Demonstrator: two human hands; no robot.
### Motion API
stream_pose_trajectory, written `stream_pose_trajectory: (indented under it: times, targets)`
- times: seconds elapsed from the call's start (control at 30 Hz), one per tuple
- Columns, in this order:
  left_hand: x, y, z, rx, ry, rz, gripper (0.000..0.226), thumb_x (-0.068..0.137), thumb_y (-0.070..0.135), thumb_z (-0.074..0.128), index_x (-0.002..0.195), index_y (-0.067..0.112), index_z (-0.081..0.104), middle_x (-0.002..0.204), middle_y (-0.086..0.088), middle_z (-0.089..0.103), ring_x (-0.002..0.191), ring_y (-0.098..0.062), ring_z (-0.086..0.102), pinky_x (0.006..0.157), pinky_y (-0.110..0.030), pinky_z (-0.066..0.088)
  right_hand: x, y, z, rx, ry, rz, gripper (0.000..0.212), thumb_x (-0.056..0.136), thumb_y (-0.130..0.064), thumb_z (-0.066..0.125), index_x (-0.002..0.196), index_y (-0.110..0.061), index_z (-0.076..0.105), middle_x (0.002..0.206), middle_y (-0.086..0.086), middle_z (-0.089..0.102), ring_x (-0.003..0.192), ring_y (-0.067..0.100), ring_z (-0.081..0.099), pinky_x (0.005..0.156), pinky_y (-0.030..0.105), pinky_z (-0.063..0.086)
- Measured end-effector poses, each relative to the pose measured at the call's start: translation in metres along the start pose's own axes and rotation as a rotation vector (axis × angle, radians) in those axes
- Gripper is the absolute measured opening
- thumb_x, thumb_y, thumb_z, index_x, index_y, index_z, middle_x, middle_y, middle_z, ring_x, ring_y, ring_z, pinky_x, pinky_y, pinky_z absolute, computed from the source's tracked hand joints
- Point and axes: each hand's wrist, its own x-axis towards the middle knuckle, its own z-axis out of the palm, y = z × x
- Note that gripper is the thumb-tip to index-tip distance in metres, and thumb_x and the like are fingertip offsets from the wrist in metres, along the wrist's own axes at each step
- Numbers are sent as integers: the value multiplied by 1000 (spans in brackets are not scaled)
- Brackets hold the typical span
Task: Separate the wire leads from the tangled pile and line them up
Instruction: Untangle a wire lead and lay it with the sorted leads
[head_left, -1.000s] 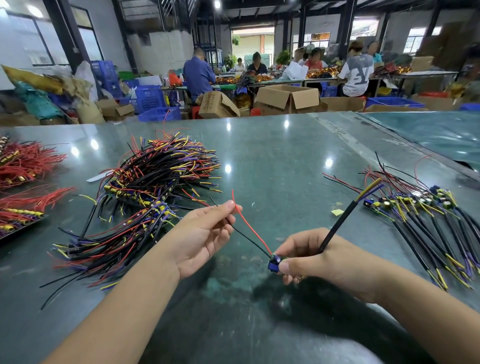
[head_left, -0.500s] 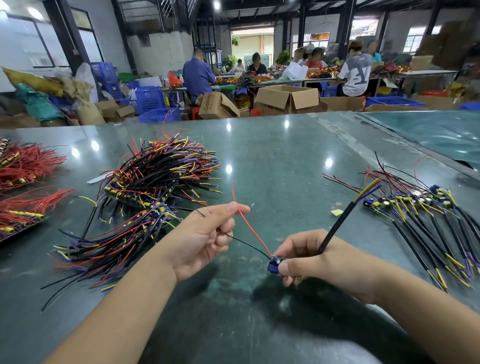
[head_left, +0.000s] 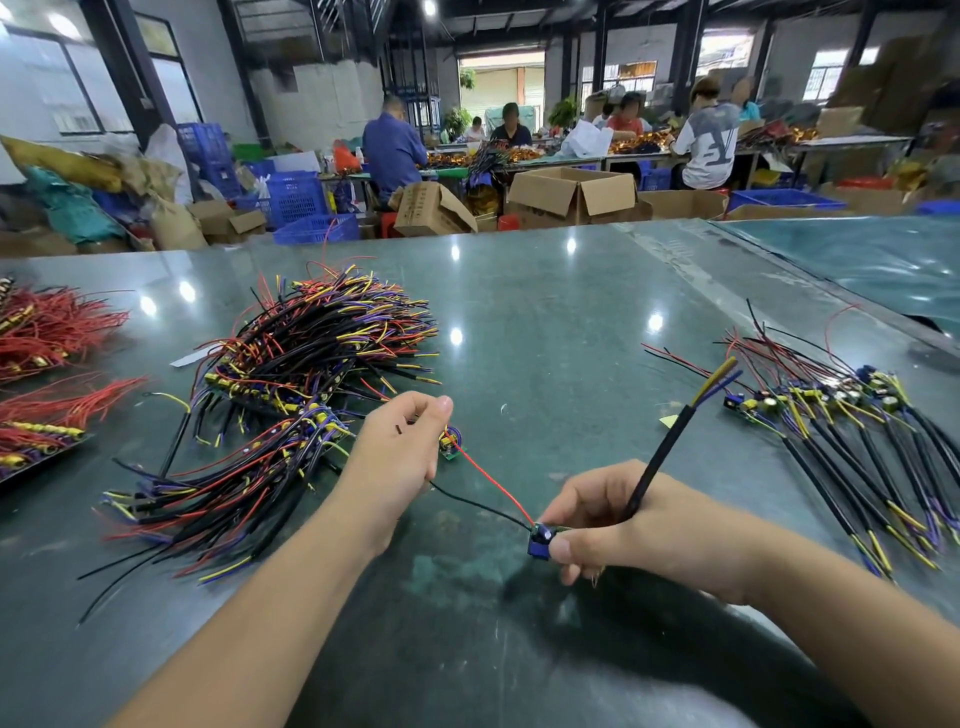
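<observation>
Right hand pinches the small blue board of one lead, its black cable sticking up past the knuckles. Left hand, well apart, closes on the red wire & thin black wire, prob. to straighten them. Tangled pile sits left on the table; lined-up row right, likely where it goes.

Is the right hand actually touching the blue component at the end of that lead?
Touching. The head view shows the right hand with its thumb tip pressed against the blue component, no gap between them.
</observation>
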Motion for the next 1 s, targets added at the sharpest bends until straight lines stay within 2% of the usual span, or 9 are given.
stream_pose_trajectory:
  times: [0.17, 0.27, 0.33, 0.43, 0.53, 0.63, 0.8, 0.9, 1.0]
  targets:
    - [2, 2, -5, -205, -48, -196, 33, 93, 39, 55, 69, 21, 42, 43, 7, 33, 36, -7, 23, 36, -12, 18, 2, 1, 1, 21, 3, -12, 10, 84, -2, 68, 83, -11, 71, 69, 7, 69, 61, 11, 62, 61, 18, 48]
    - [2, 4, -9, -337, -163, -345, 38, 75, 51, 66, 88, 17, 60, 48, 6, 39, 34, -6, 30, 34, -12, 24, 2, 1, 1, 43, 18, -17, 7, 84, 0, 67, 85, -6, 69, 69, 5, 69, 62, 12, 63, 61, 18, 49]
    - [3, 4, -11, -347, -247, -335, 46, 69, 48, 67, 96, 11, 71, 49, 6, 40, 36, -4, 30, 33, -13, 25, 1, 1, 1, 42, 16, -12, 7, 84, 0, 67, 84, -7, 69, 69, 6, 69, 61, 11, 63, 61, 18, 49]
    - [3, 4, -10, -381, -303, -256, 30, 74, 36, 63, 85, 11, 76, 47, 7, 38, 37, -3, 28, 33, -11, 24, 1, 0, 1, 20, 13, -2, 8, 85, -2, 68, 83, -10, 70, 68, 6, 69, 60, 9, 62, 61, 17, 48]
    - [4, 1, -9, -378, -234, -197, 28, 77, 33, 62, 86, 8, 72, 47, 7, 41, 37, -3, 31, 34, -12, 25, 2, 0, 1, 16, 13, -3, 7, 85, -3, 67, 84, -10, 70, 68, 4, 69, 62, 9, 63, 62, 18, 49]
    - [5, -1, -5, -248, -96, -76, 27, 90, 28, 57, 86, 4, 69, 49, 5, 46, 38, -3, 34, 36, -12, 26, 2, 0, 1, 21, 22, -13, 6, 85, -4, 68, 84, -10, 71, 69, 5, 69, 61, 9, 62, 62, 18, 48]
    - [4, -2, -2, 70, 77, 176, 42, 100, 26, 44, 65, 11, 63, 39, 3, 47, 34, -4, 36, 38, -13, 29, 0, 1, 1, -15, -17, -30, 10, 83, -6, 71, 85, -14, 75, 72, 7, 70, 66, 12, 62, 65, 19, 49]
    - [3, -3, -2, 94, 125, 192, 42, 100, 25, 45, 62, 12, 60, 36, 5, 43, 34, -2, 37, 39, -11, 30, 0, 1, 1, -16, -22, -40, 9, 82, -6, 71, 87, -13, 75, 73, 7, 71, 70, 14, 62, 69, 21, 51]
    - [4, -3, 0, 19, 154, 146, 42, 100, 25, 44, 64, 11, 60, 36, 7, 40, 33, -2, 33, 38, -11, 27, 1, 1, 1, -21, -40, -50, 9, 82, -8, 72, 88, -14, 75, 75, 7, 71, 72, 16, 62, 72, 23, 52]
